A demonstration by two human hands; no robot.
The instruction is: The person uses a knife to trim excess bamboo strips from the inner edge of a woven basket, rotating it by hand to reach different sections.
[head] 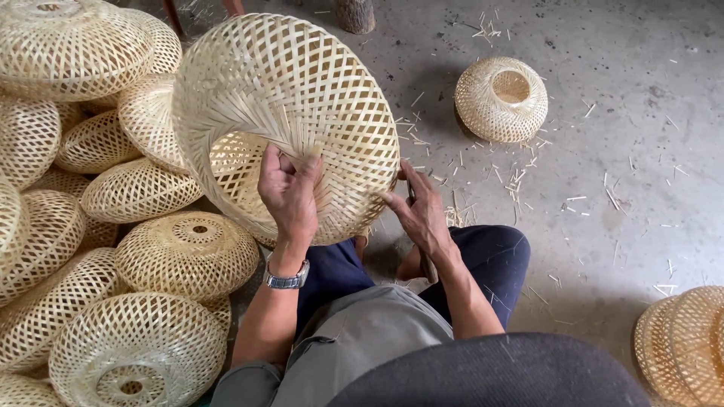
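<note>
Pale woven bamboo fills the view: a large round open-weave bamboo shade (290,113) is held up above the lap, tilted so that its open mouth faces down and to the left. The left hand (289,192) is curled over the lower rim, thumb and fingers pinched onto the loose strip ends gathered at the edge; it is mostly closed, with the weave caught between the fingers. A silver metal wristwatch (287,278) is worn on that wrist. The right hand (419,211) is pressed against the shade's right flank, fingers partly bent and fingertips touching the lattice. A dark slim tool (427,265) seems to be gripped in that palm, its end showing below the hand; what kind of tool it is cannot be made out.

To the left, a heap of finished pale bamboo lattice shades (136,226) is piled, each touching the next. One small rounded bamboo shade (501,98) is seen alone on the grey concrete floor (626,151), well apart from the hands, its round opening upward. Short bamboo offcuts (520,185) are scattered over the floor around it. A further stack of woven bamboo pieces (682,347) is cut off by the lower right corner.
</note>
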